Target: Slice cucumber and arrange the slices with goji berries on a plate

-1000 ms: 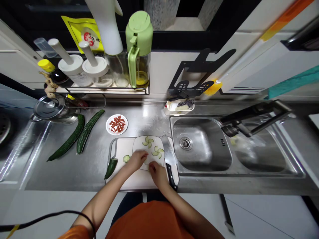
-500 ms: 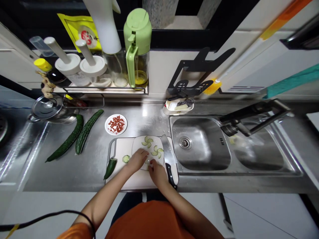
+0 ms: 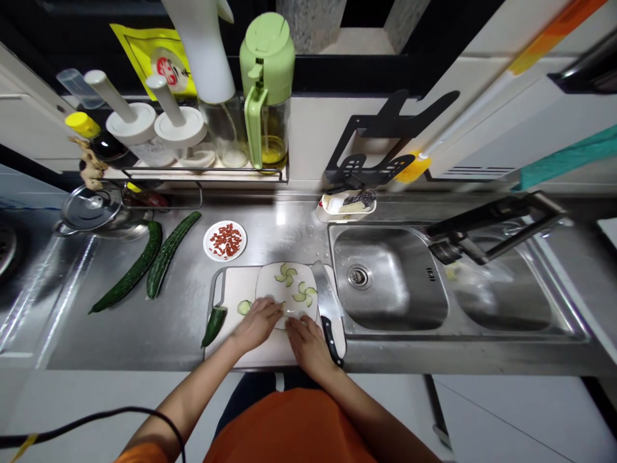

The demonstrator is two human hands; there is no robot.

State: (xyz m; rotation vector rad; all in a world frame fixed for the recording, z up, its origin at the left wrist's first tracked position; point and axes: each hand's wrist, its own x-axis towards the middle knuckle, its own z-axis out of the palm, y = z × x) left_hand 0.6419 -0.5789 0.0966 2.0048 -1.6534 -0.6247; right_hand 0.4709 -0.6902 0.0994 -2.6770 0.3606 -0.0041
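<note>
On the plate point(image 3: 267, 283), which lies on your cutting board point(image 3: 236, 281), two pinwheels of cucumber slices point(image 3: 304, 294) appear complete. Your left hand point(image 3: 260, 321) and right hand point(image 3: 307, 342) are over its lower part, fingers bent; whether they pinch a slice, I cannot tell. A bit of green shows between them, so perhaps more is begun there. Left apart are the small pile point(image 3: 244, 307) beside your left hand, the cucumber piece point(image 3: 214, 326), and two whole cucumbers point(image 3: 169, 253) on the worktop point(image 3: 96, 341).
</note>
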